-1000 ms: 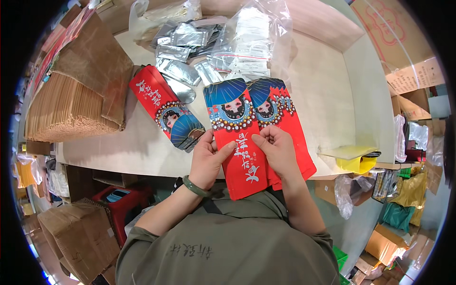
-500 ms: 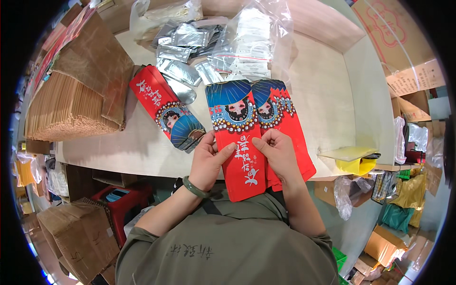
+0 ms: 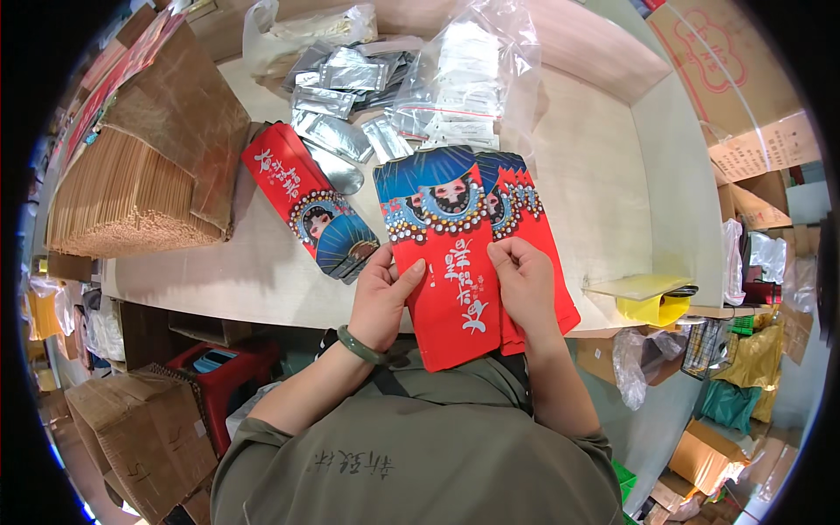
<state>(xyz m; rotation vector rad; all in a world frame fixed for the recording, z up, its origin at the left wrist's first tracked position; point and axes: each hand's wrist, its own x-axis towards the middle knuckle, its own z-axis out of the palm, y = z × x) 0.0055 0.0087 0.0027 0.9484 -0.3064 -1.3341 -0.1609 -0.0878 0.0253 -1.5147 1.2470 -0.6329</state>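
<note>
Red packets point(image 3: 448, 328) fanned out on my feed!
My left grip point(image 3: 378, 302) and right grip point(image 3: 528, 290) pinch them over the near edge of the counter point(image 3: 591, 175) (another red stack point(image 3: 296, 182) lies leftward).

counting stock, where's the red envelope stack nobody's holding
In the head view, the red envelope stack lies on the table, left of centre, beside the silver packets, near the left hand.

1. My pale tabletop point(image 3: 595, 201) spreads ahead of me — twelve o'clock points straight away.
2. Ten: an open cardboard box point(image 3: 175, 122) packed with tan pieces.
3. Eleven: a stack of red packets point(image 3: 293, 175), lying slantwise.
4. Half past eleven: silver sachets point(image 3: 328, 101) — a whitish bag point(image 3: 306, 37) behind.
5. Twelve: a clear bag point(image 3: 472, 74) of white packets.
6. Toward three: a yellow holder point(image 3: 656, 309), at the edge.
</note>
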